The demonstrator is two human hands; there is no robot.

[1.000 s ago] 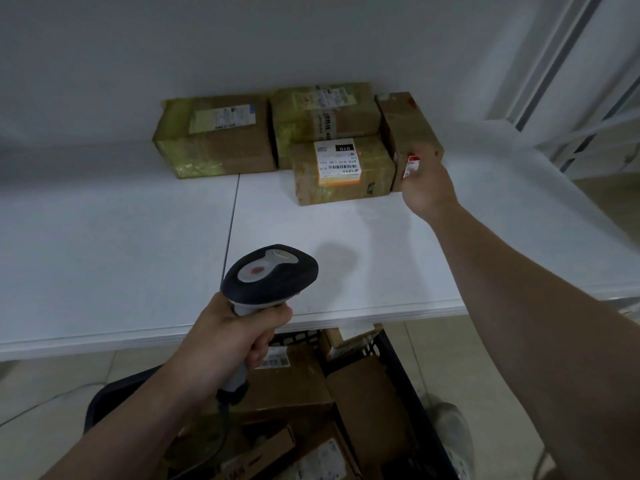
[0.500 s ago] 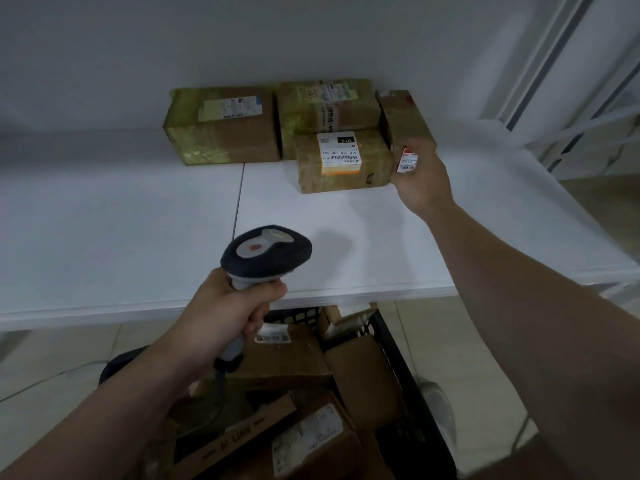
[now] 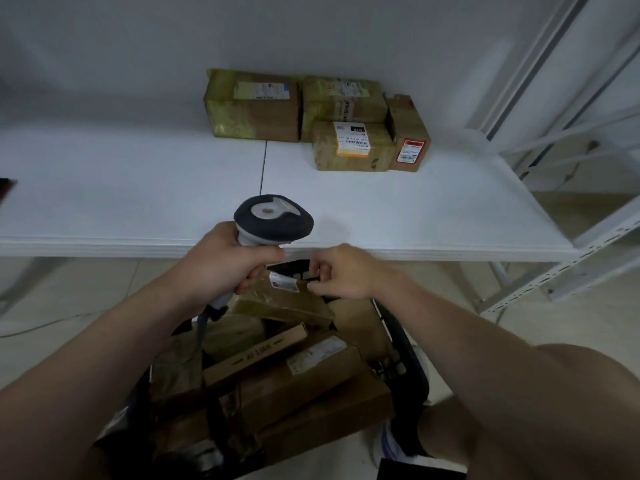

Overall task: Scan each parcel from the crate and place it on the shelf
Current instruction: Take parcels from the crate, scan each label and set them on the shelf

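My left hand (image 3: 221,265) grips the handle of a grey and black barcode scanner (image 3: 273,220), held just over the front edge of the white shelf (image 3: 138,188). Below it stands the black crate (image 3: 410,344), full of several brown cardboard parcels. My right hand (image 3: 343,271) is down at the crate's far end, fingers curled and pinching the corner of the top parcel (image 3: 287,301), which carries a white label. Several parcels sit at the back of the shelf, the narrow one with a red label (image 3: 408,133) at the right end of the group.
A white wall backs the shelf. White metal shelf uprights (image 3: 540,289) and rails stand to the right. The floor is pale tile, with a thin cable at the left. A dark object (image 3: 5,188) pokes in at the shelf's left edge. My shoe (image 3: 391,441) shows beside the crate.
My right hand has let go of the red-labelled parcel on the shelf and drawn back down to the crate, taking hold of the top parcel. The scanner stays in my left hand.
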